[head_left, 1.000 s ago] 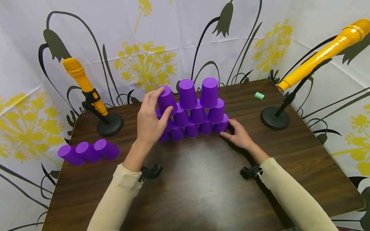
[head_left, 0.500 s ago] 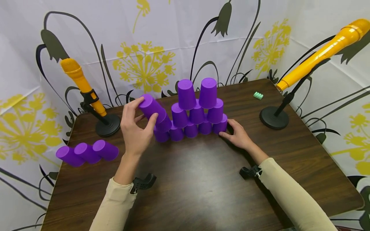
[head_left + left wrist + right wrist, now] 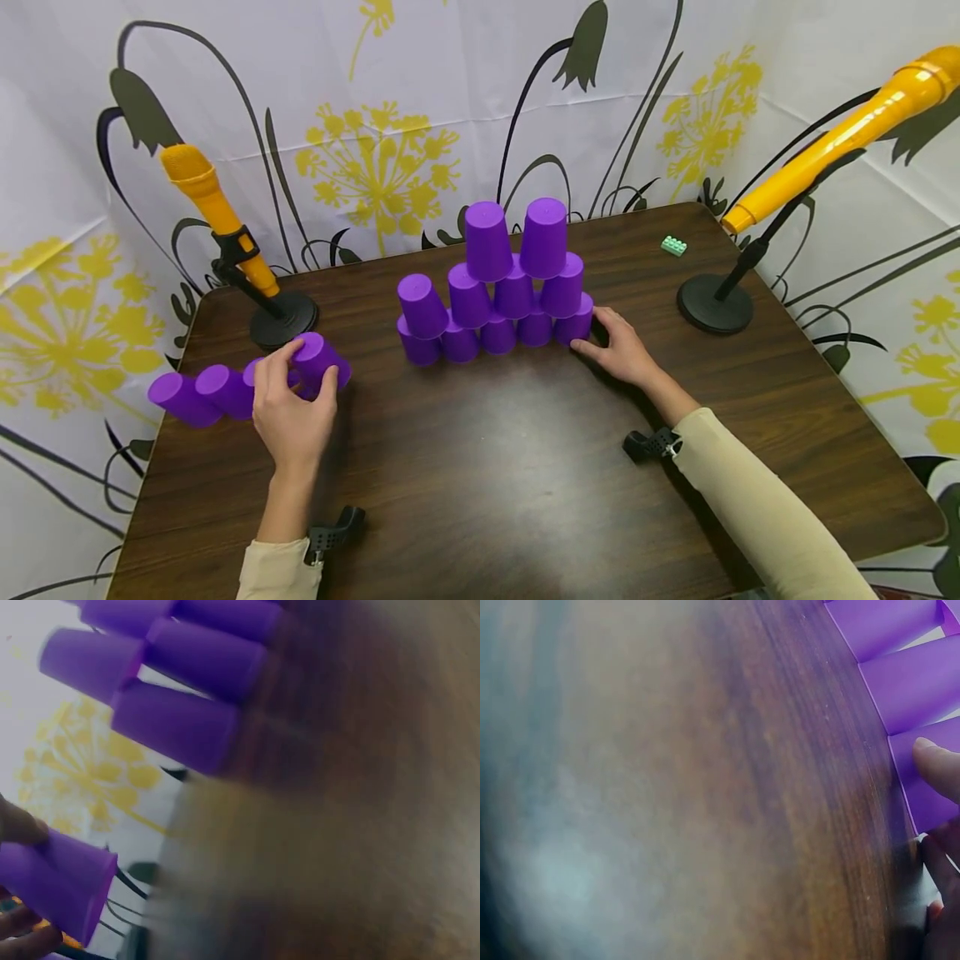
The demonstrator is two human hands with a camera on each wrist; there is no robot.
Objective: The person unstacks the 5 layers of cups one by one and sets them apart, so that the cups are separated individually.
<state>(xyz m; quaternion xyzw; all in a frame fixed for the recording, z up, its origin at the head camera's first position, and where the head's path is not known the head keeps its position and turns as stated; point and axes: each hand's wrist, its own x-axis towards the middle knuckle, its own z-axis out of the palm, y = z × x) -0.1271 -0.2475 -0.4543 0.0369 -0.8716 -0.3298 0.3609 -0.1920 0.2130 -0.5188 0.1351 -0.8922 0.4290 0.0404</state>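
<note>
A stepped stack of upside-down purple cups (image 3: 497, 333) stands at the middle of the table in the head view, several along its base and two on top. My left hand (image 3: 294, 417) grips one purple cup (image 3: 318, 360) between thumb and fingers, left of the stack; the left wrist view also shows this cup (image 3: 64, 881). Whether it touches the table I cannot tell. Beside it is a row of three purple cups (image 3: 182, 400), the nearest partly hidden by my hand. My right hand (image 3: 622, 346) holds the stack's rightmost base cup (image 3: 575, 321), thumb in front, fingers at its far side.
A yellow microphone (image 3: 217, 212) on a black stand is behind the cup row at the left. Another yellow microphone (image 3: 832, 146) on a stand rises at the right. Near the back edge lies a small green toy brick (image 3: 673, 246). Flowered cloth (image 3: 450, 83) hangs behind the table.
My left hand has lifted the left cup off the stack's top row and carried it left and down to the row of three. The right hand has stayed in place.
</note>
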